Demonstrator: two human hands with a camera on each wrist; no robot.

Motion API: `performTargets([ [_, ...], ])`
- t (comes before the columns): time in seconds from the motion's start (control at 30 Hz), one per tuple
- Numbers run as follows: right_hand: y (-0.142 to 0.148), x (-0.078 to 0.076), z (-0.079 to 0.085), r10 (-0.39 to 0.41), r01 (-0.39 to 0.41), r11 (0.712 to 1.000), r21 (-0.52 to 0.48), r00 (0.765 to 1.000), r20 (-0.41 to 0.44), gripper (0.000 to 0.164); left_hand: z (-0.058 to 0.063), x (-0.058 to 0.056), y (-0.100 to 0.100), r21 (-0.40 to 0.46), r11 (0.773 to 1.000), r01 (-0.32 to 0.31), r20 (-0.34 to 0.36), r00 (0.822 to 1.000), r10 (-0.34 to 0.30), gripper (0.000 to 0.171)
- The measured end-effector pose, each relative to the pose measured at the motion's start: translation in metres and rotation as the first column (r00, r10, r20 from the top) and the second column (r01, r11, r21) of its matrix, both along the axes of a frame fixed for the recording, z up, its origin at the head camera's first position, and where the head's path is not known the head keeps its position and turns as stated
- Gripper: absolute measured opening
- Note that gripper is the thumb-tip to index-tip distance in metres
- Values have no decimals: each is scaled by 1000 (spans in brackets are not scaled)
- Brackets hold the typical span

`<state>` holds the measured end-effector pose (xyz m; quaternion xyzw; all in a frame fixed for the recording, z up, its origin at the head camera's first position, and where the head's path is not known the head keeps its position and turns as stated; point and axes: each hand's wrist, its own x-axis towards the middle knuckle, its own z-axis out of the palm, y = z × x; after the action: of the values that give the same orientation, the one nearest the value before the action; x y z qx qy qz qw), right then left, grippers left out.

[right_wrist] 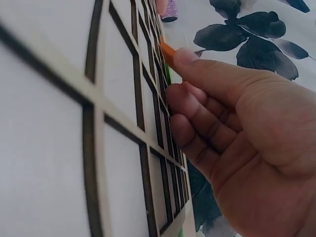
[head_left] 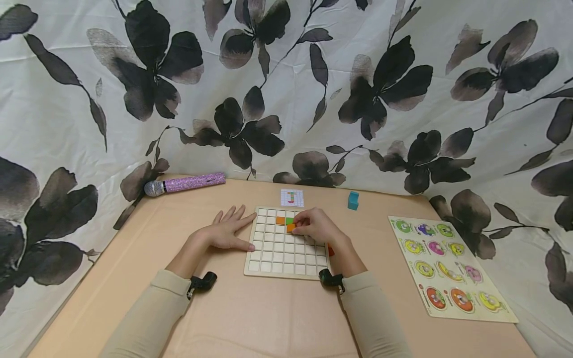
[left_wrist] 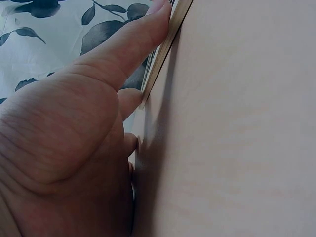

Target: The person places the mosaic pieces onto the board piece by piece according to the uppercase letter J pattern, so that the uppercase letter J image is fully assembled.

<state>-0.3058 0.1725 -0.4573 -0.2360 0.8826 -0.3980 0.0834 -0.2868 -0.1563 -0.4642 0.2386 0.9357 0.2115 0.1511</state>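
Note:
A wooden grid board [head_left: 264, 268] with white squares lies in the middle of the table. My left hand [head_left: 228, 232] is spread flat at its left edge, the thumb and a fingertip touching the rim. In the left wrist view the thumb of that hand [left_wrist: 64, 118] presses along the board's side. Over the upper part of the grid, my right hand [head_left: 316, 226] pinches an orange square tile [head_left: 290, 228] between thumb and fingers. Another orange tile [head_left: 280, 220] and a green tile [head_left: 289, 220] sit in the grid beside it. The right wrist view shows the pinched tile [right_wrist: 170, 53] tilted against the grid.
A small card [head_left: 292, 198] with a coloured pattern lies behind the board. Teal blocks [head_left: 353, 200] stand to its right. A red piece [head_left: 331, 250] shows partly behind the right wrist. A glittery microphone [head_left: 192, 183] lies back left, a fruit picture board [head_left: 452, 271] at right.

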Motion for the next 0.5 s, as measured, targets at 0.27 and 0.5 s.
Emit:
performTargets([
  [0.27, -1, -2, -3, 12, -12, 1000, 0, 1000, 5, 16, -1, -1, 0, 5, 1000, 0, 0, 1000, 0, 109],
  [0.5, -3, -1, -2, 14, -14, 999, 42, 1000, -3, 17, 0, 0, 0, 3, 1000, -2, 3, 1000, 2, 109],
])
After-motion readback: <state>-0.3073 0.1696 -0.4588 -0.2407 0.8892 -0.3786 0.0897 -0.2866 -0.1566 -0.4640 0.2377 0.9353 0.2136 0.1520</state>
